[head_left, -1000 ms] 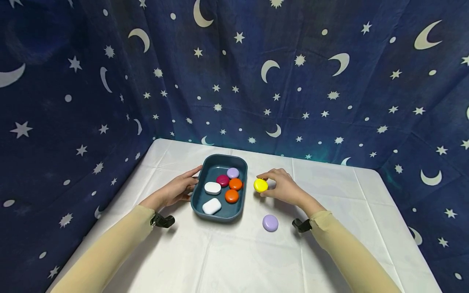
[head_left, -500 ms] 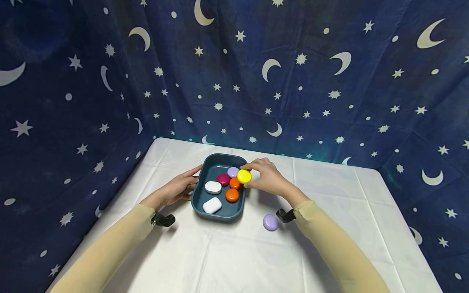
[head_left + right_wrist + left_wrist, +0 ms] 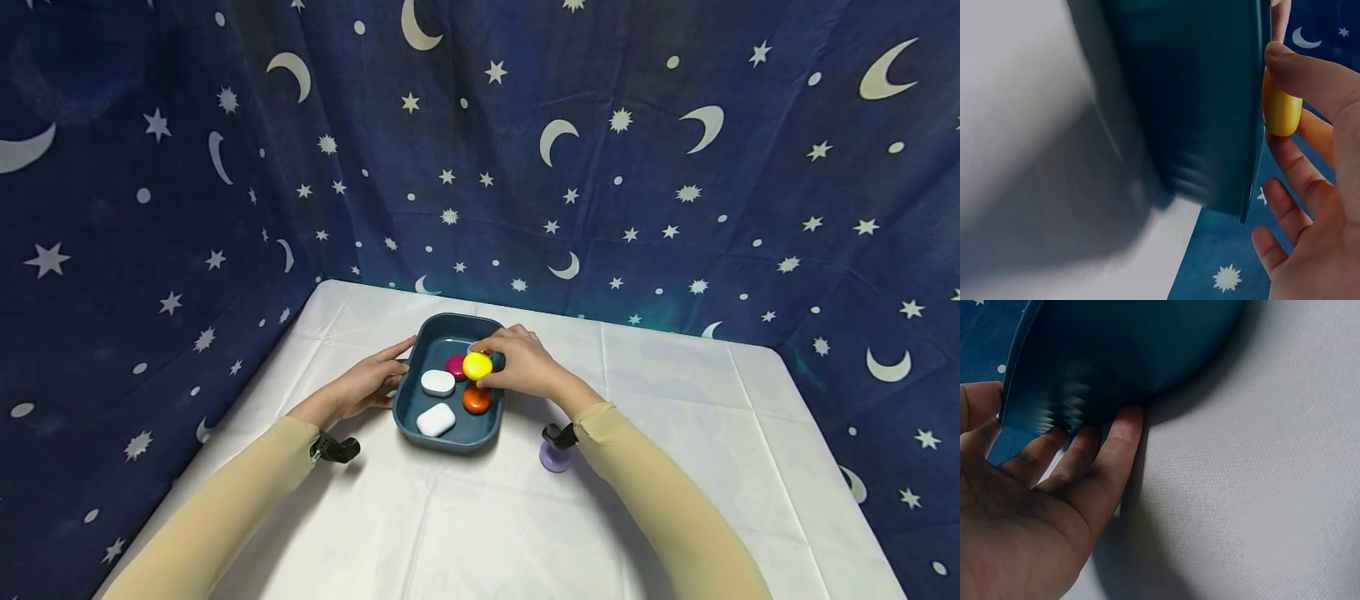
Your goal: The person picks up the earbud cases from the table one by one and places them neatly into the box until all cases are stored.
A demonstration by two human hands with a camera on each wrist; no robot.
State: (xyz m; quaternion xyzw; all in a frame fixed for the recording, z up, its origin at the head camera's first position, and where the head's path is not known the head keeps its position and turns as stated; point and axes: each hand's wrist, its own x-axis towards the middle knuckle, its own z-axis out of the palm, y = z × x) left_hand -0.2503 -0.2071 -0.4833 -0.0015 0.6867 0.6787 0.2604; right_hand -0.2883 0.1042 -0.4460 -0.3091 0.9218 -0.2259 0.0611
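My left hand (image 3: 360, 387) rests its fingertips against the left outer wall of a dark teal tray (image 3: 450, 446); in the left wrist view several fingers of that hand (image 3: 1035, 512) touch the tray's side. Between thumb and fingers, my right hand (image 3: 525, 365) pinches a glossy yellow disc (image 3: 477, 367) over the tray's right half. The right wrist view has the yellow disc (image 3: 1282, 112) just past the tray's rim. Inside the tray lie a dark red disc (image 3: 455, 366), an orange disc (image 3: 477, 401) and two white rounded pieces (image 3: 438, 382). A lilac disc is mostly hidden behind the right fingers.
On the white-covered table (image 3: 480, 533), another lilac disc (image 3: 553, 462) lies right of the tray, partly under the right wrist's black camera mount (image 3: 558, 435). A dark blue curtain (image 3: 510, 167) with moons and stars stands behind and at the sides.
My right hand has carried the yellow disc leftward from beside the tray to above its inside, covering one orange disc and most of a lilac one. The left hand and tray stay put.
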